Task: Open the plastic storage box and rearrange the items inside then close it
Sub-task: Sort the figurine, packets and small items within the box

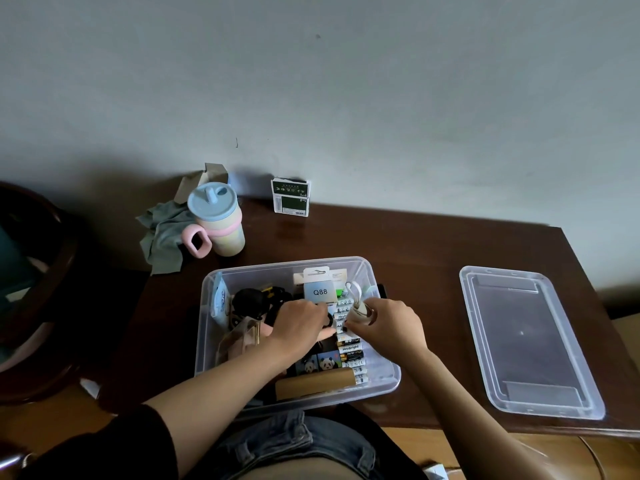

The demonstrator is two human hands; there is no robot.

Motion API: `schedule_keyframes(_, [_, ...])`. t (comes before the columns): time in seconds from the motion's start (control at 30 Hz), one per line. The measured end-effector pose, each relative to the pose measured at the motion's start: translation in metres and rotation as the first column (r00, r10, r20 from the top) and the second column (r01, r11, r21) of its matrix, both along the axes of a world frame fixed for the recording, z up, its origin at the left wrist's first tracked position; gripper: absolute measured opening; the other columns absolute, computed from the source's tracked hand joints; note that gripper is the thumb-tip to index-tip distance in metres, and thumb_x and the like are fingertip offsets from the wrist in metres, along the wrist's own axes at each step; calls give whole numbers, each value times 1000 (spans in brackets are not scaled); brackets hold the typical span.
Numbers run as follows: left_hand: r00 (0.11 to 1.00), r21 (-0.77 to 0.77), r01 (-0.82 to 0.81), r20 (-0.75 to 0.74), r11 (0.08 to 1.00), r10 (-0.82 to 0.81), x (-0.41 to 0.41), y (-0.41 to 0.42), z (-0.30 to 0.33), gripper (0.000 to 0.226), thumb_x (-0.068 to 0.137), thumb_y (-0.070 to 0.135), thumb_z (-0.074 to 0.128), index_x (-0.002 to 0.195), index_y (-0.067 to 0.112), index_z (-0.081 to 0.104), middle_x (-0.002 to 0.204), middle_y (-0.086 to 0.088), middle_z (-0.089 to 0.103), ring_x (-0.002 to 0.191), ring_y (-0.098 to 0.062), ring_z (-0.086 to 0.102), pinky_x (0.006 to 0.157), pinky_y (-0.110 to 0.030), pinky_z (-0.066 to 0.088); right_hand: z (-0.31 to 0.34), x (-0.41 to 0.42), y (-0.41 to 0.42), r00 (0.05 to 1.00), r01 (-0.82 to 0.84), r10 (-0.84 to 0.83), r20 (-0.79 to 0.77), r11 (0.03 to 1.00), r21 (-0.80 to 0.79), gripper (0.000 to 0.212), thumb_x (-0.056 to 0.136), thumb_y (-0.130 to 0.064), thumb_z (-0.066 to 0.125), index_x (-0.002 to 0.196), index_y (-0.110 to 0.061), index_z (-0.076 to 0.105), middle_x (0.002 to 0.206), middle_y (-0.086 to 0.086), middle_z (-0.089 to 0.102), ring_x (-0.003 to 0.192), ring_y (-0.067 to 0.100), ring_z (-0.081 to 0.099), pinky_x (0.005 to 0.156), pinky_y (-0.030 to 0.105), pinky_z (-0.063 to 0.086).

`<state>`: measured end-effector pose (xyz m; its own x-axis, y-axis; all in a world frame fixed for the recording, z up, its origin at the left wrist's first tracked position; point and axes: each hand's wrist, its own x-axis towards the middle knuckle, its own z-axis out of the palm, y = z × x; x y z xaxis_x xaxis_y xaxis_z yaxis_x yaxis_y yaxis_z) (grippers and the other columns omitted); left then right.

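Fig.: open storage box at desk ctr, lid well to its right; left hand curled on dark item, right hand pinching small white item, both directly over battery row running near-to-far.

L arm: black sleeve pushed up | R arm: bare | blue denim jeans

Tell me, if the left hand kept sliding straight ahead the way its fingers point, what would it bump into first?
Probably the row of batteries lying in the storage box: the left hand points rightward toward them, with the right hand just beyond. Depth is hard to judge here, so it may already be touching them.
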<state>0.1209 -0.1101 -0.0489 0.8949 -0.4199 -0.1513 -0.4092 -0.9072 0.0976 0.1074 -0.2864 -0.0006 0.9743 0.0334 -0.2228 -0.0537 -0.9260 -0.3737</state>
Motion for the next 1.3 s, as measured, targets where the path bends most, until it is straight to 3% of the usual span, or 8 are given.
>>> schedule_keyframes(0.17, [999, 34, -39, 11, 999, 39, -2, 0, -3, 60, 87, 65, 43, 116, 13, 50, 81, -3, 67, 77, -20, 65, 57, -29, 40, -1, 3, 6, 982, -173, 183, 39, 969, -173, 32, 81, -57, 55, 80, -27, 67, 65, -8, 59, 68, 12, 56, 52, 25, 34])
schedule_keyframes(0.3, [998, -57, -53, -29, 997, 51, -5, 9, -4, 59, 85, 61, 53, 123, 17, 46, 92, -5, 67, 85, -21, 65, 66, -30, 46, -6, 6, 9, 940, -334, 341, 0, 922, -197, 36, 82, -59, 56, 94, -28, 71, 78, -8, 62, 88, 15, 55, 70, 26, 32])
schedule_keyframes(0.47, [985, -216, -131, -138, 968, 102, -11, 21, 0, 43, 90, 38, 60, 119, 15, 38, 87, -5, 64, 79, -21, 60, 60, -28, 39, -10, 6, 14, 915, -403, 401, -48, 894, -198, 39, 81, -62, 56, 86, -27, 70, 76, -8, 66, 73, 12, 52, 68, 26, 32])
schedule_keyframes(0.67, [905, -167, -168, -418, 972, 85, 1, 34, 16, 15, 82, 23, 70, 92, 16, 62, 91, 0, 63, 92, -21, 59, 69, -30, 43, -14, 6, 25, 894, -439, 413, -173, 887, -147, 25, 82, -50, 60, 85, -25, 68, 79, -5, 67, 73, 15, 60, 56, 24, 38])
schedule_keyframes(0.83, [935, -52, -2, -354, 999, -16, 7, 35, 20, 18, 79, 35, 72, 89, 21, 68, 93, 1, 69, 90, -19, 61, 66, -27, 38, -33, 4, 32, 888, -441, 394, -236, 875, -201, 24, 84, -39, 62, 100, -22, 67, 96, 2, 68, 91, 23, 64, 66, 28, 42])
schedule_keyframes(1.0, [946, -115, 57, -311, 992, -91, 6, 30, 16, 17, 80, 39, 70, 80, 22, 68, 81, 2, 67, 79, -19, 59, 74, -29, 37, -49, -1, 37, 918, -347, 291, -269, 918, -191, 26, 86, -33, 63, 107, -18, 64, 103, 6, 67, 96, 25, 63, 66, 29, 43])
schedule_keyframes(1.1, [924, -139, 38, -372, 990, -87, 3, 25, 13, 27, 79, 40, 71, 67, 18, 60, 64, 2, 55, 68, -20, 56, 55, -27, 31, -55, -3, 38, 932, -308, 257, -254, 932, -189, 22, 87, -27, 62, 104, -14, 65, 102, 8, 68, 97, 26, 63, 67, 29, 42])
schedule_keyframes(1.3, [934, -16, 29, -354, 999, -33, 0, 9, 9, 46, 80, 55, 65, 81, 9, 63, 82, -8, 66, 77, -27, 62, 58, -29, 36, -54, 0, 40, 934, -276, 197, -298, 927, -252, 15, 88, -17, 62, 99, -7, 64, 104, 10, 67, 100, 26, 63, 69, 30, 45])
